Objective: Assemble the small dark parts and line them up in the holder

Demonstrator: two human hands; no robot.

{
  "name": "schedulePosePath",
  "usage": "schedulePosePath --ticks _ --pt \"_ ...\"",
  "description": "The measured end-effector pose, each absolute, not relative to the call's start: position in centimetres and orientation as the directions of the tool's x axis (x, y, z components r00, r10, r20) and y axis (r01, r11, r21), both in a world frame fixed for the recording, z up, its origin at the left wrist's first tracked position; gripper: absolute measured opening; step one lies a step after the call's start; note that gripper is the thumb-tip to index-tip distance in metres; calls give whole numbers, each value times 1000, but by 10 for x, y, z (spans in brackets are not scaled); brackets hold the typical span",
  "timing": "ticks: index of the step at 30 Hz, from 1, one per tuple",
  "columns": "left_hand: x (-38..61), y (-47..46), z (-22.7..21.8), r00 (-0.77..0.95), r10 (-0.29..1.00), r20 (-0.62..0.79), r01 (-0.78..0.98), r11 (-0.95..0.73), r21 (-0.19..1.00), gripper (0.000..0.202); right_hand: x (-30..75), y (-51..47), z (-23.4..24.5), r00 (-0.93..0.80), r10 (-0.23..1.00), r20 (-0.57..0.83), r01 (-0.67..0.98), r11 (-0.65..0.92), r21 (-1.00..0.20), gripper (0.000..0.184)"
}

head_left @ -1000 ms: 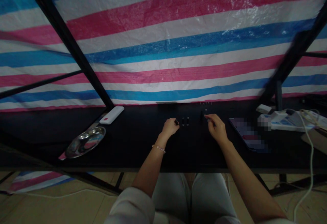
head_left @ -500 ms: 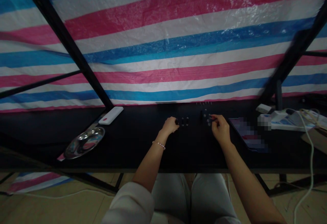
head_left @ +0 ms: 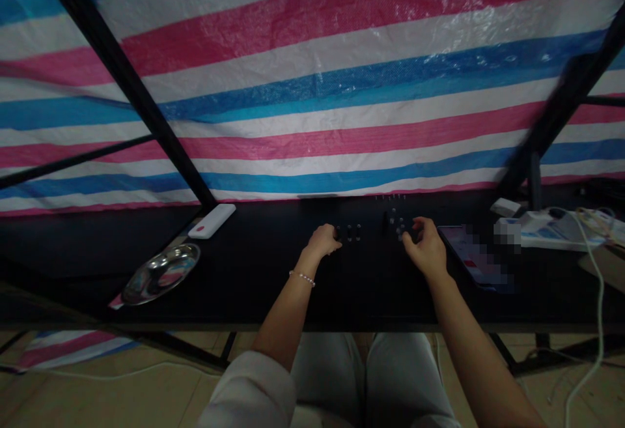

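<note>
I sit at a black table (head_left: 254,285). My left hand (head_left: 322,241) rests on it with fingers curled, pinching a small dark part I cannot make out, beside a few small dark cylinders (head_left: 353,232). My right hand (head_left: 426,247) is curled with its fingertips at a cluster of several small dark pieces (head_left: 396,223); whether it holds one is hidden in the dim light.
A phone (head_left: 476,258) lies right of my right hand. Farther right are a power strip (head_left: 547,232) and white cables (head_left: 593,298). A steel dish (head_left: 161,273) and a white remote-like bar (head_left: 212,220) lie at the left. A striped tarp (head_left: 317,89) hangs behind black frame bars (head_left: 122,76).
My right hand has shifted slightly right and curled its fingers in near the small pieces. My left hand has stayed in place.
</note>
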State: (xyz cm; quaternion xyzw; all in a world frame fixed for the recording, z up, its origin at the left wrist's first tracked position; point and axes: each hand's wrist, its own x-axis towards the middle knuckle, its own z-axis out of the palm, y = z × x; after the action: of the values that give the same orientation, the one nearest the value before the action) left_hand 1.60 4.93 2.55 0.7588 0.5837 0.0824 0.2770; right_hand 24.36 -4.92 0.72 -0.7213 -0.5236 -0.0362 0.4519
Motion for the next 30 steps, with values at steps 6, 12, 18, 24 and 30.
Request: schedulePosePath --ticks 6,12,18,24,30 --pt "-5 30 39 224 950 -219 866 -91 492 27 243 -47 5 474 836 276 807 -287 -516 49" --pt "-9 2 58 315 917 -243 877 -183 444 11 244 -43 0 446 873 196 842 -336 -422 40" --pt "37 -23 71 570 820 -46 748 -494 444 9 242 -39 1 435 875 213 861 -336 -382 37" --pt "90 -24 69 528 848 45 801 -515 306 29 242 -35 3 405 891 207 859 -293 -420 26" --pt "119 -9 55 511 859 27 826 -499 262 48 242 -38 1 359 841 405 833 -92 -546 26"
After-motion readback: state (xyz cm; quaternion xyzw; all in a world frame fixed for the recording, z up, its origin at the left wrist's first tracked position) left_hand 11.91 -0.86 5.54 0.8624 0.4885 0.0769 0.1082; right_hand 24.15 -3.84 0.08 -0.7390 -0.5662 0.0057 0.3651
